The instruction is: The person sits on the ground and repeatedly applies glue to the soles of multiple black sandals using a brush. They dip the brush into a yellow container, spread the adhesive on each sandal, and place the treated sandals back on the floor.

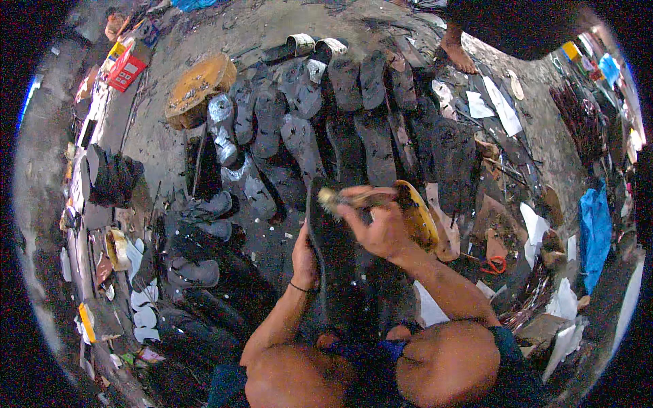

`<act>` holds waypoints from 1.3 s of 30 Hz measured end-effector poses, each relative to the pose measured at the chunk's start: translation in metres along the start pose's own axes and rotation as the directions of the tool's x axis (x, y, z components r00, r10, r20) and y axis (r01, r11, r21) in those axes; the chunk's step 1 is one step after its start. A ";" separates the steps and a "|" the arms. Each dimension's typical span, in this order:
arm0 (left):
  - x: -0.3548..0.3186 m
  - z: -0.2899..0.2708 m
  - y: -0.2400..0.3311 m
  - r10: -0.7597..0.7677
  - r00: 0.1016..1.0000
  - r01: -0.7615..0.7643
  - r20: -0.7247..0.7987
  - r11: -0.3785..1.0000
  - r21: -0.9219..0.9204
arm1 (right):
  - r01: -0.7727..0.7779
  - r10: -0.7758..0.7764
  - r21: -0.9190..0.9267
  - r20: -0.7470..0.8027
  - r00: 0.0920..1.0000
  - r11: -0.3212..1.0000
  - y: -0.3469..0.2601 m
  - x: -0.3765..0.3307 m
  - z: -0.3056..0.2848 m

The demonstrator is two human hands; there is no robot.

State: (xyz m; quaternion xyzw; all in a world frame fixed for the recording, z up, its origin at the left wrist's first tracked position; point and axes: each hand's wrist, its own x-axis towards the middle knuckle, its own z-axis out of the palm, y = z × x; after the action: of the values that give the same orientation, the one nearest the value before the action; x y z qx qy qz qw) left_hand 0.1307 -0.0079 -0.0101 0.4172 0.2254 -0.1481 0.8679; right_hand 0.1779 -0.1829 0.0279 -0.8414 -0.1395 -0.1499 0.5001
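My left hand grips the near-left edge of a long black sandal sole, holding it raised with its edge toward me. In my right hand is a brush, its pale bristles at the sole's upper part. Just right of that hand lies a yellow, shallow container, partly hidden by the hand and forearm. Beyond my hands, several dark soles lie in rows on the ground, a few with shiny silvery patches.
A round yellowish block stands at the far left of the soles. Black strips are piled at left, a blue sheet lies at right. Another person's bare foot is at the far right. Paper scraps litter the ground.
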 end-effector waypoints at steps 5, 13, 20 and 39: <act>0.011 -0.011 -0.009 0.122 0.992 -0.124 0.029 0.991 0.057 | -0.021 0.006 0.120 0.122 0.993 0.993 -0.026 -0.017 -0.005; -0.004 0.014 -0.011 0.221 0.973 -0.211 -0.060 0.967 0.144 | 0.116 -0.116 -0.014 -0.041 0.992 0.993 -0.035 -0.015 -0.019; 0.007 -0.003 -0.011 0.291 0.948 -0.263 -0.129 0.944 0.199 | -0.519 0.548 0.559 0.133 0.826 0.646 -0.016 -0.033 0.010; 0.002 -0.001 0.042 0.056 0.997 -0.035 0.057 0.946 -0.321 | -0.366 0.351 0.076 0.155 0.923 0.928 -0.023 -0.011 0.012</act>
State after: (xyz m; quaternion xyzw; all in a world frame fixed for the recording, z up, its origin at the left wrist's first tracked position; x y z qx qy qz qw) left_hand 0.1505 0.0183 0.0154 0.2712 0.2081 -0.1030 0.9341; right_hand 0.1605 -0.1624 0.0359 -0.8340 -0.0251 0.0106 0.5511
